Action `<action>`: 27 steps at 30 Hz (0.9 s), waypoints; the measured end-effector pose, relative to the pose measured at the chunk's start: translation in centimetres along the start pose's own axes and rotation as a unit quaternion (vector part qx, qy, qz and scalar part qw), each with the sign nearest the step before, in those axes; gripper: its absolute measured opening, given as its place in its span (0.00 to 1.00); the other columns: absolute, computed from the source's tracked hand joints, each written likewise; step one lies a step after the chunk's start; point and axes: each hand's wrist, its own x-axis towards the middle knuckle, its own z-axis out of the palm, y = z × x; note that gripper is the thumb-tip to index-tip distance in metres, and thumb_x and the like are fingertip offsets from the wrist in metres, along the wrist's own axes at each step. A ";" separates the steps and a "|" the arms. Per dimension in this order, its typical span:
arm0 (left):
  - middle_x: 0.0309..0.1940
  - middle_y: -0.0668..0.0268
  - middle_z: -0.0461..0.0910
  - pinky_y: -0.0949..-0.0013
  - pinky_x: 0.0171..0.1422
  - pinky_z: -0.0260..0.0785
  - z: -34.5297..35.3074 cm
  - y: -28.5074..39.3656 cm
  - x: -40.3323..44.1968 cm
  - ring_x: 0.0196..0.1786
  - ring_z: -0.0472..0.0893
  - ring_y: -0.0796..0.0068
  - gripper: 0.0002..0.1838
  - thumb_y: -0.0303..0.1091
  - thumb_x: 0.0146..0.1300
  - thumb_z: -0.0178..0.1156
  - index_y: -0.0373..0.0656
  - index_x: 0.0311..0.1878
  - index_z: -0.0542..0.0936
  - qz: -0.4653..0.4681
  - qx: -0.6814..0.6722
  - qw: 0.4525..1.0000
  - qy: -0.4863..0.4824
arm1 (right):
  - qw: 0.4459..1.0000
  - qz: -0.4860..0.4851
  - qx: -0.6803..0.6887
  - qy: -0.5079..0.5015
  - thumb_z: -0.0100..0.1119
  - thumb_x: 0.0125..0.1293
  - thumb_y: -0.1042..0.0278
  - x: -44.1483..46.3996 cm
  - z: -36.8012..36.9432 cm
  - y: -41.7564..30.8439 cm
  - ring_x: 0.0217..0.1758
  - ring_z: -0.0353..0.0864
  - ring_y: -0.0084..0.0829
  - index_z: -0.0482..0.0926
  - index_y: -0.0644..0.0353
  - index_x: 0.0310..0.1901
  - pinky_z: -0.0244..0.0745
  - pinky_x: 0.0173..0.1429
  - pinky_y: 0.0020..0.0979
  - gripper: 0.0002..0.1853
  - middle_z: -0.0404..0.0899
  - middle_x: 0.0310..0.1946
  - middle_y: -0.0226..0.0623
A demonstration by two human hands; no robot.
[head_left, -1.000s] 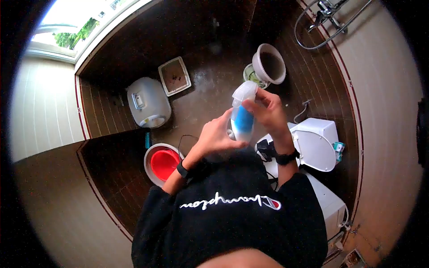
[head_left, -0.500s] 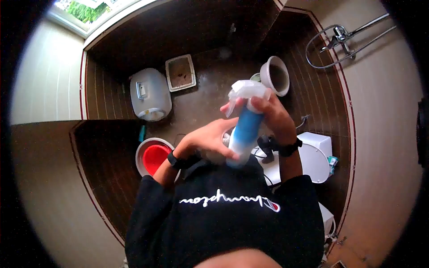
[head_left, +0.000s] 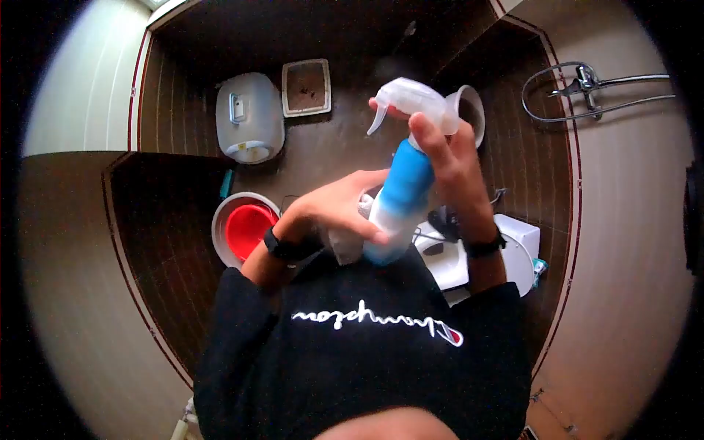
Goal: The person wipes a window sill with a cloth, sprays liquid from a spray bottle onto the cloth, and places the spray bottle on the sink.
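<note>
The toilet (head_left: 453,273) stands by the floor's (head_left: 352,150) right edge. The box (head_left: 257,125) is near its far left corner, the tub (head_left: 218,236) by its left edge. The bottle (head_left: 408,176) tips above the floor. The right hand (head_left: 456,150) curls round its neck; the left hand (head_left: 339,202) is half closed, gripping its bottom.

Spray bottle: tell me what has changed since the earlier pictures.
The spray bottle has tipped, showing more of its length, with its spray head farther up the view and trigger standing out leftward. The camera view shifted, leaving only a sliver of window. Unchanged: right hand at the neck, left hand low on the bottle, red basin inside the pale one.
</note>
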 end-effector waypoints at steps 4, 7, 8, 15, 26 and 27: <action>0.56 0.56 0.73 0.65 0.63 0.63 -1.3 -2.4 -1.0 0.58 0.72 0.67 0.53 0.52 0.36 0.77 0.34 0.64 0.64 0.077 -0.205 0.970 -0.107 | 0.990 -0.036 0.005 -0.137 0.47 0.64 0.32 1.3 -0.3 -0.7 0.46 0.75 0.26 0.71 0.64 0.59 0.69 0.52 0.28 0.39 0.78 0.46 0.39; 0.57 0.51 0.71 0.60 0.64 0.62 -0.9 -2.5 -1.7 0.59 0.72 0.61 0.58 0.56 0.34 0.76 0.31 0.64 0.61 0.082 -0.268 0.952 -0.126 | 0.988 -0.034 0.019 -0.153 0.40 0.56 0.21 2.3 1.4 -0.1 0.57 0.75 0.34 0.64 0.62 0.65 0.70 0.59 0.33 0.50 0.70 0.61 0.47; 0.57 0.51 0.71 0.61 0.64 0.62 -0.9 -2.5 -2.0 0.59 0.72 0.61 0.58 0.56 0.34 0.76 0.31 0.64 0.61 0.086 -0.281 0.948 -0.123 | 0.984 0.008 0.076 -0.162 0.41 0.55 0.21 2.4 2.0 0.0 0.62 0.72 0.38 0.66 0.60 0.63 0.67 0.64 0.37 0.49 0.70 0.60 0.49; 0.57 0.51 0.71 0.61 0.64 0.62 -1.1 -1.8 -3.2 0.59 0.72 0.61 0.57 0.57 0.35 0.75 0.31 0.64 0.62 0.113 -0.315 0.940 -0.069 | 0.959 0.079 0.243 -0.127 0.46 0.58 0.27 3.5 3.5 -0.4 0.57 0.75 0.40 0.72 0.58 0.55 0.66 0.66 0.41 0.39 0.76 0.51 0.48; 0.57 0.52 0.71 0.61 0.63 0.63 -0.2 -1.0 -2.6 0.58 0.72 0.62 0.56 0.57 0.36 0.75 0.31 0.64 0.62 0.148 -0.321 0.935 0.001 | 0.941 0.141 0.283 -0.121 0.59 0.56 0.35 6.2 2.2 0.2 0.48 0.79 0.36 0.73 0.58 0.51 0.75 0.57 0.40 0.34 0.77 0.43 0.40; 0.57 0.52 0.71 0.61 0.63 0.63 -0.2 -1.0 -2.5 0.58 0.72 0.62 0.56 0.57 0.36 0.75 0.31 0.64 0.62 0.153 -0.321 0.935 0.004 | 0.941 0.141 0.281 -0.126 0.59 0.56 0.35 6.3 2.0 0.3 0.48 0.79 0.36 0.73 0.58 0.51 0.75 0.57 0.40 0.34 0.77 0.43 0.40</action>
